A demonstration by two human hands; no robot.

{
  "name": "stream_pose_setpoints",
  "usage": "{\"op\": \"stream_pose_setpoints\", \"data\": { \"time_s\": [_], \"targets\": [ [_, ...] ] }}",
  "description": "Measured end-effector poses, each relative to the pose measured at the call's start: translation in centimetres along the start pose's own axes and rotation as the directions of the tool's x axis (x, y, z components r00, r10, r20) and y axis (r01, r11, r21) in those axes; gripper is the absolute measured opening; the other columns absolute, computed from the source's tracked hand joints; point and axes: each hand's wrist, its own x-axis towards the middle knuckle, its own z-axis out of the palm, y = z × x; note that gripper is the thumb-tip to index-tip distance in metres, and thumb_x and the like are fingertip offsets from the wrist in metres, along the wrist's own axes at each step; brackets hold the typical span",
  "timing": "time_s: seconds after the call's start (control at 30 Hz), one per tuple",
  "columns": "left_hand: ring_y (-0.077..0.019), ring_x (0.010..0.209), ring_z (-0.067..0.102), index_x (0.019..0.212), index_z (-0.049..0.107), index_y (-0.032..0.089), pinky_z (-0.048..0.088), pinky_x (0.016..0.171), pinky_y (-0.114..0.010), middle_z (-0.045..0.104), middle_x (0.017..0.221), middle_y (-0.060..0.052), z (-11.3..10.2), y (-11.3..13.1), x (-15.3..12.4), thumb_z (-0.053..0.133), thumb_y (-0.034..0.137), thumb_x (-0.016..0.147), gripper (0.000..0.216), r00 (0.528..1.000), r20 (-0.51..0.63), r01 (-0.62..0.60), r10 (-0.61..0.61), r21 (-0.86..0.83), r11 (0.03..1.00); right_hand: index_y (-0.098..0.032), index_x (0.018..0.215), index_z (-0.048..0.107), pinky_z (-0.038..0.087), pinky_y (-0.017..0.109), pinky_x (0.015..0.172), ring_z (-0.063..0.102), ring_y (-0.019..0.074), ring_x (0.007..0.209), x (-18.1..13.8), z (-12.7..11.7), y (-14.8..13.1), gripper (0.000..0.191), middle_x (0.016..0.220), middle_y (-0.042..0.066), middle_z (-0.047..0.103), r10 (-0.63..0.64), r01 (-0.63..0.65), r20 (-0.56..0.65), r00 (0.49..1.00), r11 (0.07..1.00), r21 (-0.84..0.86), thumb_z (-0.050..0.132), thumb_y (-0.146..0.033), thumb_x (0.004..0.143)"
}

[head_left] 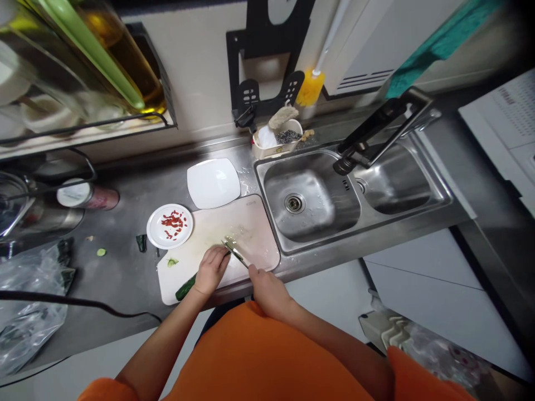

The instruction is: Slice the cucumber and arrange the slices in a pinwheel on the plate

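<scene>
On the pale cutting board [254,223] lies a dark green cucumber [186,287], its near end sticking out below my wrist. My left hand [212,268] is closed over the cucumber, fingers bent at its far end. My right hand [267,288] grips a knife [236,253], whose blade slants across to the cucumber's cut end by my left fingertips. The handle is mostly hidden in my fist. Wet bits lie on the board beyond the blade. A small green scrap [171,262] rests at the board's left side. Left of the board sits a round white plate [152,236] with small red pieces.
An off-white square plate [213,182] stands behind the board. To the right is a steel double sink [311,203] with a black faucet [359,136]. A plastic bag [29,317], a cucumber end [141,243] and a pink-and-white canister [87,196] occupy the left counter.
</scene>
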Motion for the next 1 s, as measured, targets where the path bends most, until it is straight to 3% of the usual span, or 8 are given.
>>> {"op": "stream_pose_setpoints", "data": {
  "time_s": [0.33,1.0],
  "targets": [
    [-0.0206,0.099,0.06,0.103,0.06,0.018,0.049,0.093,-0.039,0.066,0.099,-0.008,-0.3,0.2,0.4,0.051,0.023,0.089,0.017,1.0,0.004,-0.008,0.008,-0.006,1.0,-0.014,0.109,0.05,0.047,0.027,0.071,0.065,0.0239,0.09,0.7,-0.4,0.0,0.032,0.089,0.012,0.066,-0.006,0.006,0.01,1.0,1.0,-0.001,0.036,-0.001,0.083],
    [-0.0205,0.104,0.058,0.107,0.06,0.018,0.048,0.096,-0.04,0.066,0.104,-0.007,-0.2,-0.1,0.2,0.052,0.022,0.089,0.02,1.0,0.022,-0.003,0.004,-0.045,0.999,-0.012,0.114,0.052,0.047,0.028,0.071,0.064,0.0218,0.089,4.5,0.7,-1.3,0.039,0.093,0.013,0.067,-0.015,0.016,-0.056,0.998,1.0,0.019,0.023,-0.003,0.089]
  ]
}}
